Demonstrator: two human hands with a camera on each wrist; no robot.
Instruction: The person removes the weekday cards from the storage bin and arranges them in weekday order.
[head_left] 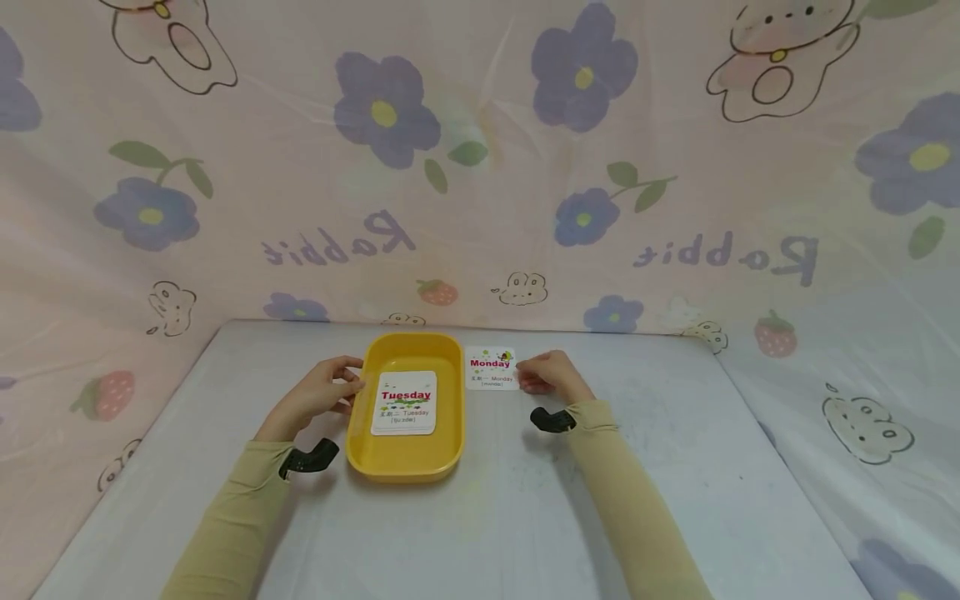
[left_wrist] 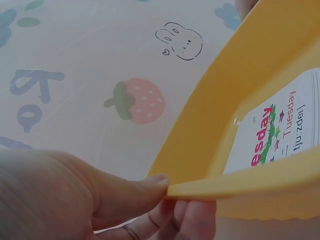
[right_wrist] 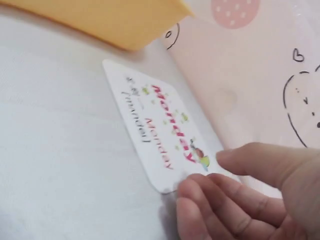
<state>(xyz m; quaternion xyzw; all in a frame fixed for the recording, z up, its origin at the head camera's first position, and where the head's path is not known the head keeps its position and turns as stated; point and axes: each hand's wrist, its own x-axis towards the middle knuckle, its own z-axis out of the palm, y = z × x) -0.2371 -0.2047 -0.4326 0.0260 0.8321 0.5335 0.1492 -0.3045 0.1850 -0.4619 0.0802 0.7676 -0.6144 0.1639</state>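
Observation:
A yellow tray (head_left: 405,460) stands on the white table, with a stack of white cards inside; the top card (head_left: 403,403) reads "Tuesday". My left hand (head_left: 321,390) pinches the tray's left rim, thumb on top and fingers beneath, as the left wrist view shows. Just right of the tray is a white "Monday" card (right_wrist: 155,125) with red print and a small cartoon figure. The thumb and fingers of my right hand (head_left: 553,375) hold this card by its right edge. Part of that edge is hidden between the fingers in the right wrist view.
The white table (head_left: 480,533) ends at the back against a hanging cloth (head_left: 480,208) printed with flowers, rabbits and strawberries. Cloth hangs along both sides too. A black wrist mount (head_left: 311,458) sits on the left forearm, another black mount (head_left: 552,420) on the right.

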